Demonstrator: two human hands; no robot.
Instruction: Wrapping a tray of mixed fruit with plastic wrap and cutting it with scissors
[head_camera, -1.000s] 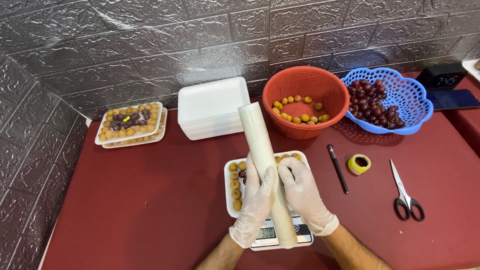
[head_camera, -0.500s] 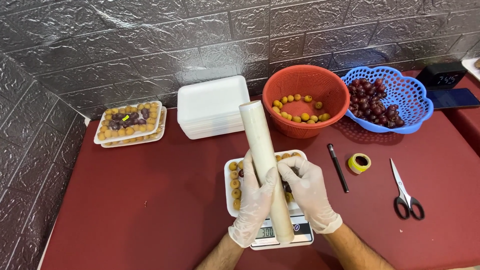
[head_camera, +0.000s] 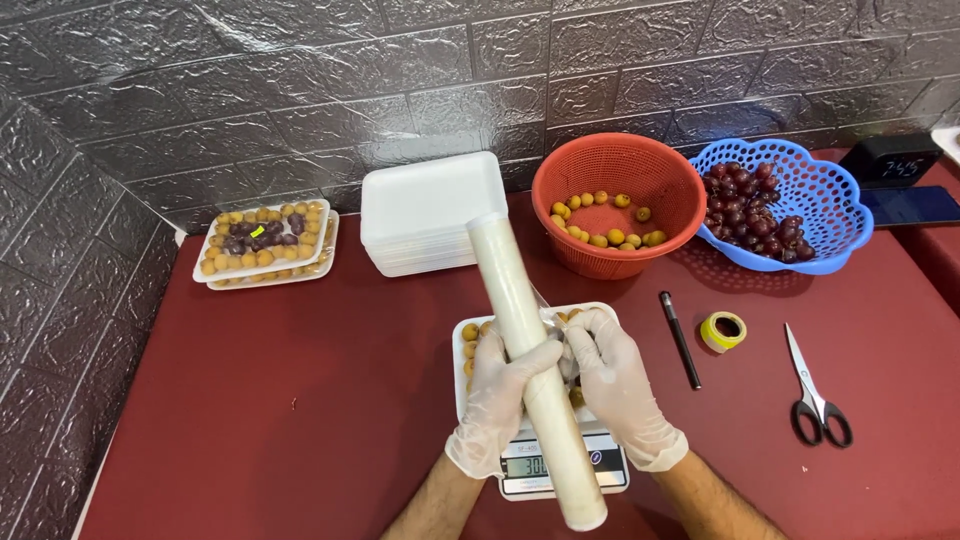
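Observation:
A long roll of clear cling film (head_camera: 520, 310) lies lengthwise over a white foam tray of small yellow fruit (head_camera: 468, 345) that rests on a digital kitchen scale (head_camera: 560, 468). My left hand (head_camera: 500, 395), in a white glove, grips the roll around its middle. My gloved right hand (head_camera: 610, 375) pinches the loose edge of the film just right of the roll, above the tray. Most of the tray is hidden under both hands.
On the red tabletop stand a stack of empty white foam trays (head_camera: 430, 215), two filled trays (head_camera: 265, 245) at left, a red basket of yellow fruit (head_camera: 620, 200), a blue basket of dark grapes (head_camera: 790, 205), a black pen (head_camera: 680, 340), a tape roll (head_camera: 722, 331) and scissors (head_camera: 815, 395).
My right hand has shifted slightly on the film beside the roll; the roll and left hand stay almost in place.

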